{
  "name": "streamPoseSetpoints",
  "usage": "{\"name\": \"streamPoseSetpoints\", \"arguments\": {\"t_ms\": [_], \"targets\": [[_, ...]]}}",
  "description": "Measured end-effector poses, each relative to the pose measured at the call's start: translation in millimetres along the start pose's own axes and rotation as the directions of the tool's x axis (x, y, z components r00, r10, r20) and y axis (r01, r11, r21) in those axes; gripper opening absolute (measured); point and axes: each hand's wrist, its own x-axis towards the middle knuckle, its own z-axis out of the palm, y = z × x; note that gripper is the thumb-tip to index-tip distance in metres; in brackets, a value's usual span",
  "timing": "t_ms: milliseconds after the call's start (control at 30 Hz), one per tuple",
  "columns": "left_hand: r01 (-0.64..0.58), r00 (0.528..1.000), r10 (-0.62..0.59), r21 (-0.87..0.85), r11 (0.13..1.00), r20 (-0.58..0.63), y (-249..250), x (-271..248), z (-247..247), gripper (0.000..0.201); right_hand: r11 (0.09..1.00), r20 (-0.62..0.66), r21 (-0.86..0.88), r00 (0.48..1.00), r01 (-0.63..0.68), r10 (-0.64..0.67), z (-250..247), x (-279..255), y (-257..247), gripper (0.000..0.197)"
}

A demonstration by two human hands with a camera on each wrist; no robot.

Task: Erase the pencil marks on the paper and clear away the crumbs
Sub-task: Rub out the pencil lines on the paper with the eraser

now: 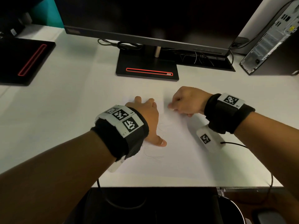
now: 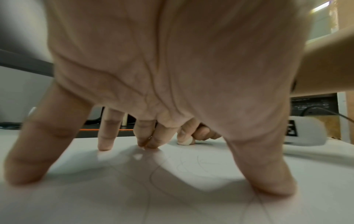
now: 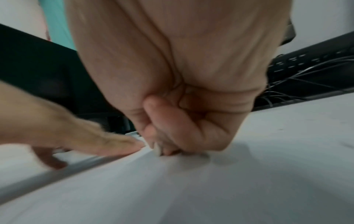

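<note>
A white sheet of paper [image 1: 178, 152] lies on the white desk, with faint pencil marks [image 1: 154, 156] near its middle. My left hand [image 1: 145, 113] presses flat on the paper with spread, straight fingers [image 2: 104, 144]; pencil marks [image 2: 153, 174] run under its palm. My right hand [image 1: 186, 101] is curled just to the right and pinches a small white eraser [image 2: 184, 142] against the paper. In the right wrist view the eraser [image 3: 158, 149] peeks out below the curled fingertips, a little way from the left hand's finger [image 3: 118, 145].
A monitor on a black stand [image 1: 147, 68] is behind the paper, with cables [image 1: 123, 45] and a power strip [image 1: 205, 62] beside it. A second black base [image 1: 24, 60] lies at the left, a computer tower [image 1: 273, 39] at the right. The desk's front edge [image 1: 178, 186] is near.
</note>
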Motion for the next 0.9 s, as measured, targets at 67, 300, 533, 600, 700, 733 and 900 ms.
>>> {"name": "streamPoseSetpoints", "arguments": {"t_ms": [67,300,533,600,700,733,900], "targets": [[0.001,1.000,-0.001,-0.008,1.000,-0.007,-1.0,0.0,0.6,0.116,0.997,0.051,-0.053,0.997,0.063,-0.061,7.6,-3.0,-5.7,0.038],[0.010,0.999,-0.010,0.000,1.000,-0.035,-2.4,-0.5,3.1,0.123,0.999,0.024,-0.035,0.999,0.029,-0.028,0.9,-0.3,-2.3,0.036],[0.007,1.000,-0.007,0.012,1.000,-0.027,-2.0,1.0,2.8,0.123,0.998,0.037,-0.031,0.998,0.052,-0.051,3.6,-2.4,-3.9,0.037],[0.009,1.000,-0.008,0.014,1.000,-0.020,-2.0,0.4,3.1,0.122,0.997,0.029,-0.052,0.998,0.062,-0.060,6.4,-3.0,-6.0,0.038],[0.003,1.000,-0.004,-0.005,1.000,-0.022,-3.3,1.3,4.2,0.120,0.985,0.132,-0.088,0.982,0.149,-0.137,19.7,-11.2,-14.4,0.041],[0.002,1.000,-0.002,-0.004,1.000,-0.026,-3.6,1.3,4.3,0.120,0.990,0.132,-0.053,0.984,0.128,-0.120,17.6,-9.8,-12.6,0.040],[0.007,0.999,-0.007,-0.005,1.000,-0.032,-3.9,-0.4,4.5,0.123,0.999,0.005,-0.012,0.999,0.034,-0.034,5.3,-0.3,-5.9,0.038]]}}
